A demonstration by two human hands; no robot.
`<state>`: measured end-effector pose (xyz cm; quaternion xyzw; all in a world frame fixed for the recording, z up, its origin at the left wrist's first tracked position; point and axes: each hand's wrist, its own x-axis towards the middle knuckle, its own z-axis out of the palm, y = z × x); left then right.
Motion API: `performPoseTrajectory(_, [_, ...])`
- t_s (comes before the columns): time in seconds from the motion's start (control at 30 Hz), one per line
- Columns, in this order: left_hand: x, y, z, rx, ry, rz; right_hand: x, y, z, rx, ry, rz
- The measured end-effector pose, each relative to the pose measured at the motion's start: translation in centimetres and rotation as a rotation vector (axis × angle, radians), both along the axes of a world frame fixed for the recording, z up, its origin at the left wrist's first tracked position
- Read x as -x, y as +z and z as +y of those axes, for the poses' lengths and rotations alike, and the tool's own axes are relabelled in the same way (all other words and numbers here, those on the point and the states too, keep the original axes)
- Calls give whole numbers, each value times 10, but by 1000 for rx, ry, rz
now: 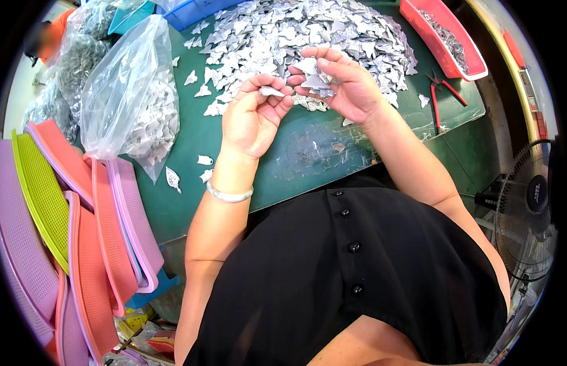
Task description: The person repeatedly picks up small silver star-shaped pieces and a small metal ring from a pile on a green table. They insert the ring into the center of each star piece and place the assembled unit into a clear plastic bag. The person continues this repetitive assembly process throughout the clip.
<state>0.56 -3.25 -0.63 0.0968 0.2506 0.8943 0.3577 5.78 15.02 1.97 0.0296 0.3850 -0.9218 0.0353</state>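
Note:
My left hand [254,114], with a pale bangle on the wrist, pinches one small flat silver metal piece [271,92] between thumb and fingers. Close beside it, my right hand [355,91] is turned partly palm up, its fingers curled around several silver metal pieces [315,83]. The two hands almost meet over the near side of a large heap of similar flat, wing-shaped silver pieces [265,36]. A few loose pieces lie around the heap's left edge, and a leaf-shaped one [173,180] rests to the left of my left forearm.
The green table [308,161] has a worn near edge. Red-handled pliers [436,104] lie right of the heap, below a pink basket [478,66] of metal parts. At left stand a clear bag [115,91] of pieces and stacked colored baskets [91,262]. A fan [530,213] stands at right.

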Motion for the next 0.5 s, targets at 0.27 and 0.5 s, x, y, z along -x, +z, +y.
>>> performPoseTrajectory(0.27, [-5,21,1,-90,-131,-162,-3,2,-2,-9,-4,-12])
performPoseTrajectory(0.5, [-6,13,2,401,87,125,-6,4,-6,-75,88,25])
